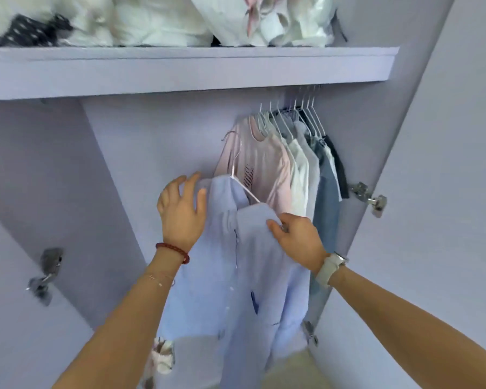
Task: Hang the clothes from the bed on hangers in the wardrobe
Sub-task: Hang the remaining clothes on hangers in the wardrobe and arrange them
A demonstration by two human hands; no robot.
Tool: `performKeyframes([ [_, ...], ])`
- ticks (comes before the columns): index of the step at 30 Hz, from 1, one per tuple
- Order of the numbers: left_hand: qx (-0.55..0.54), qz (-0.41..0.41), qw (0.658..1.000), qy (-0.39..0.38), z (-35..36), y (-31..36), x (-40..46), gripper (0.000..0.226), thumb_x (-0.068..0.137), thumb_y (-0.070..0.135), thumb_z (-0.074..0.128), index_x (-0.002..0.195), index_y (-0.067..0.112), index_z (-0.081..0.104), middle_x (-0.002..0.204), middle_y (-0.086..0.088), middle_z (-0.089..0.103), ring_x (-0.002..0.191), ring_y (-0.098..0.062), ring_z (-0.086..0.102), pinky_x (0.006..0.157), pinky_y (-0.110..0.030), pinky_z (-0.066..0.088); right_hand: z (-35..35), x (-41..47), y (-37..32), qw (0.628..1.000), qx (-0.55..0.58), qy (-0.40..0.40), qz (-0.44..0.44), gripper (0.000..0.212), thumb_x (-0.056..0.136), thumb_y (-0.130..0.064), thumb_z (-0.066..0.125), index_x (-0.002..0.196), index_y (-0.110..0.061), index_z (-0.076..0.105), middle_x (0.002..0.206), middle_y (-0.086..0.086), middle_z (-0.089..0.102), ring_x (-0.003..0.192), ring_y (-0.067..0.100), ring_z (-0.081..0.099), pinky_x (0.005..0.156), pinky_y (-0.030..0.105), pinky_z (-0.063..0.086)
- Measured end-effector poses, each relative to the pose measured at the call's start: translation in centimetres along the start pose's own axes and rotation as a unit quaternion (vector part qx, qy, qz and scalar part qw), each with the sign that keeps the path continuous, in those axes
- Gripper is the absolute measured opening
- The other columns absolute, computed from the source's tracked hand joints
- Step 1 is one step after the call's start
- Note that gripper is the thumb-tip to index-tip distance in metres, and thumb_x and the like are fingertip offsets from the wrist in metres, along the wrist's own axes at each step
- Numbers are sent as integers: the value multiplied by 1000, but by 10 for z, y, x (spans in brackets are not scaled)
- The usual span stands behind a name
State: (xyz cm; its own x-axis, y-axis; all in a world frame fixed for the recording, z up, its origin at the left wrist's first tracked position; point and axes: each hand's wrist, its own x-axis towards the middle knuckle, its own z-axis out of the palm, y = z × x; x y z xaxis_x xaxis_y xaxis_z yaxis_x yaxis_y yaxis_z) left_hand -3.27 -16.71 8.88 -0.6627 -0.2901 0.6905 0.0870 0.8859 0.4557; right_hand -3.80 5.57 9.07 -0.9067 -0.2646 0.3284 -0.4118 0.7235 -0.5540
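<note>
A light blue button shirt [244, 270] hangs on a white wire hanger [237, 164] in front of the open wardrobe, the hook free below the rail. My left hand [181, 209] rests on the shirt's left shoulder with fingers spread around it. My right hand [298, 234] pinches the shirt's right shoulder and the hanger end. Behind, a pink top [264, 164] and several white, grey and blue garments [317, 175] hang on white hangers from the dark rail [289, 110].
A lilac shelf [180, 71] above carries white bundled bags and a dark dotted cloth [31, 32]. Open wardrobe doors stand on both sides with metal hinges [369, 197]. The left part of the hanging space holds nothing visible.
</note>
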Motion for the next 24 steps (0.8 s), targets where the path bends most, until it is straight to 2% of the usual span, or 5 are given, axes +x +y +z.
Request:
performKeyframes([
  [4, 100, 101, 984, 109, -13, 10, 45, 39, 91, 27, 41, 125, 13, 54, 127, -18, 52, 120, -32, 39, 95, -47, 32, 13, 65, -12, 999, 28, 31, 36, 47, 94, -26, 47, 53, -17, 27, 51, -3, 34, 65, 25, 40, 58, 30, 27],
  [8, 191, 165, 952, 173, -23, 23, 93, 47, 83, 19, 50, 130, 16, 48, 139, -20, 42, 130, -34, 27, 102, -51, 26, 25, 129, -15, 996, 34, 57, 54, 40, 94, -27, 44, 60, -6, 40, 73, 19, 61, 75, 35, 55, 60, 29, 30],
  [13, 265, 156, 930, 201, -12, 31, 144, 65, 83, 20, 50, 144, 18, 28, 149, -23, 24, 137, -42, 14, 110, -58, 9, 36, 200, -19, 995, 18, 76, 69, 37, 96, -29, 39, 91, 2, 60, 96, 21, 65, 95, 38, 58, 71, 34, 41],
  [18, 308, 160, 907, 239, 5, 18, 164, 66, 87, 28, 48, 146, 18, 21, 148, -21, 16, 135, -43, 11, 111, -57, 2, 36, 251, -15, 992, -7, 82, 97, 38, 98, -26, 35, 107, 2, 59, 106, 23, 63, 102, 37, 57, 80, 36, 44],
  [24, 319, 162, 903, 237, 7, 16, 166, 68, 86, 31, 49, 147, 19, 20, 148, -22, 21, 135, -43, 11, 111, -54, -1, 46, 242, 13, 991, 21, 66, 115, 37, 99, -25, 34, 115, 2, 53, 109, 24, 61, 103, 39, 56, 81, 37, 43],
])
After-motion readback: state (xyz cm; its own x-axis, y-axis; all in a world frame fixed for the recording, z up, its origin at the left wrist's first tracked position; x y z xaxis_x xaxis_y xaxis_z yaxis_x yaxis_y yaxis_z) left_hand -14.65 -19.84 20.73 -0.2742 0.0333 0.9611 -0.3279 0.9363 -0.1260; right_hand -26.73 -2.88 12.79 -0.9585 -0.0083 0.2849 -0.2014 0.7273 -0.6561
